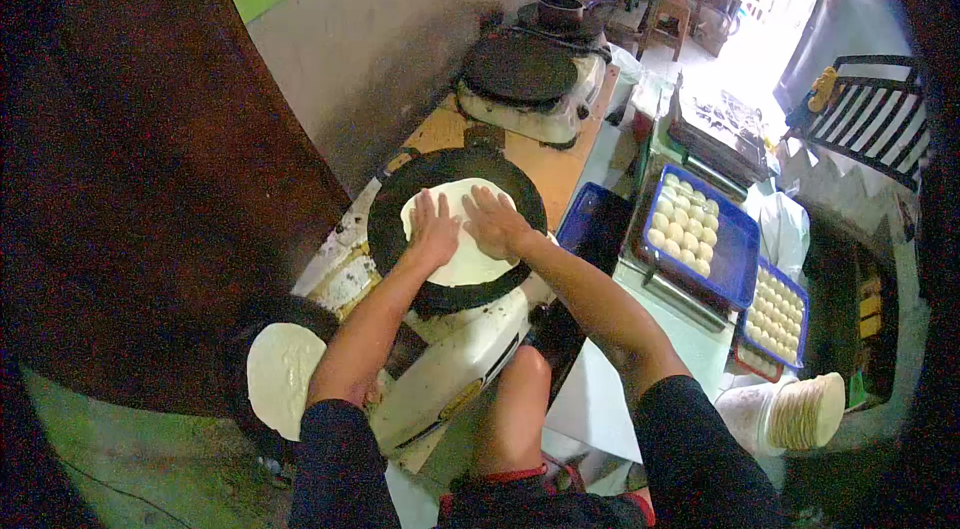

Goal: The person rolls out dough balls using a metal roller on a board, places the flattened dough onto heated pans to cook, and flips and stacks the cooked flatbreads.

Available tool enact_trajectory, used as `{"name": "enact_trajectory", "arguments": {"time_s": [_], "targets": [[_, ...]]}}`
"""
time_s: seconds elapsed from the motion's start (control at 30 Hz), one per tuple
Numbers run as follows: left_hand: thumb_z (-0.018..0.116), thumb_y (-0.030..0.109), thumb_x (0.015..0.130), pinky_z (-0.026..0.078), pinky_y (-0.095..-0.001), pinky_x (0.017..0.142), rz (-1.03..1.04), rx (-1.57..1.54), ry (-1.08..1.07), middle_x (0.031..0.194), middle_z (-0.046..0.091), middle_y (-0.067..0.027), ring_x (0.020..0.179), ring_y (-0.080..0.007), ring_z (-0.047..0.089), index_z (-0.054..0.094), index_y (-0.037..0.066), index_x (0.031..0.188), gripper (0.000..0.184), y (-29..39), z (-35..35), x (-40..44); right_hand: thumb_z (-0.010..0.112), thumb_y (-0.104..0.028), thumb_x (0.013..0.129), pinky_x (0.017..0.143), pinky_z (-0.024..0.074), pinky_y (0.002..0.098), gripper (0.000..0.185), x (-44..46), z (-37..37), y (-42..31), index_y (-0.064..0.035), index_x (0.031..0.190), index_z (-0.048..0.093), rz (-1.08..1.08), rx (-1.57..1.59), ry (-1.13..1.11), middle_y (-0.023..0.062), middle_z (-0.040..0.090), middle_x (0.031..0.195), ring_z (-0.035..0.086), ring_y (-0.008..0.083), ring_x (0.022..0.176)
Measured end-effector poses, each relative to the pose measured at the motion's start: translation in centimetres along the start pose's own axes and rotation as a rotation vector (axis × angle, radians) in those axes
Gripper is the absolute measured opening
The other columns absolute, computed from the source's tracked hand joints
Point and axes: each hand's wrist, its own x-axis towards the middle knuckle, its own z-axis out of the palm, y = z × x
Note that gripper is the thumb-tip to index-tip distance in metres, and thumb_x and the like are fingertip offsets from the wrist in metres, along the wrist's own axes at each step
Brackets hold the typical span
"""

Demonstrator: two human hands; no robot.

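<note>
A thin, pale round flatbread (468,262) lies on a black round griddle (388,229) on a white stove (450,369). My left hand (433,230) rests flat on the dough's left part, fingers stretched out. Beside it my right hand (497,223) also lies flat on the dough, its fingers spread and pointing away from me. Neither hand grips anything. At the lower left, another flatbread (284,379) lies on a dark round surface partly hidden by my left forearm.
A second griddle (520,67) and a saucepan (560,12) stand farther back. To the right, a blue tray (735,244) holds several dough balls, with another blue tray (800,317) beside it. A stack of flatbreads (805,411) lies at the lower right.
</note>
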Motion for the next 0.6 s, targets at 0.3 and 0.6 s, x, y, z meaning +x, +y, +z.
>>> {"name": "enact_trajectory", "arguments": {"time_s": [0.3,0.6], "targets": [[0.045,0.032,0.099,0.008,-0.0626,0.119,-0.019,0.475,-0.145,0.152,0.034,-0.0322,0.144,-0.0475,0.028,0.045,-0.003,0.144,0.057,-1.8,-2.1,-6.0,0.038,-0.052,0.102,0.118,0.0254,0.0531,0.066,-12.5,-3.4,-1.8,0.0009,0.142,0.046,-0.196,-0.176,-0.088,0.0212,0.044,0.15,0.041,0.0335,0.14],[0.058,0.023,0.087,0.019,-0.0664,0.114,0.143,0.581,-0.006,0.114,0.069,-0.018,0.127,-0.0342,0.052,0.078,0.011,0.096,0.025,6.2,-13.5,-7.6,0.034,-0.053,0.103,0.118,0.0169,0.0621,0.059,-12.6,-2.6,-4.0,-0.0056,0.123,0.064,-0.164,0.012,0.041,0.0128,0.061,0.131,0.053,0.0275,0.13]]}}
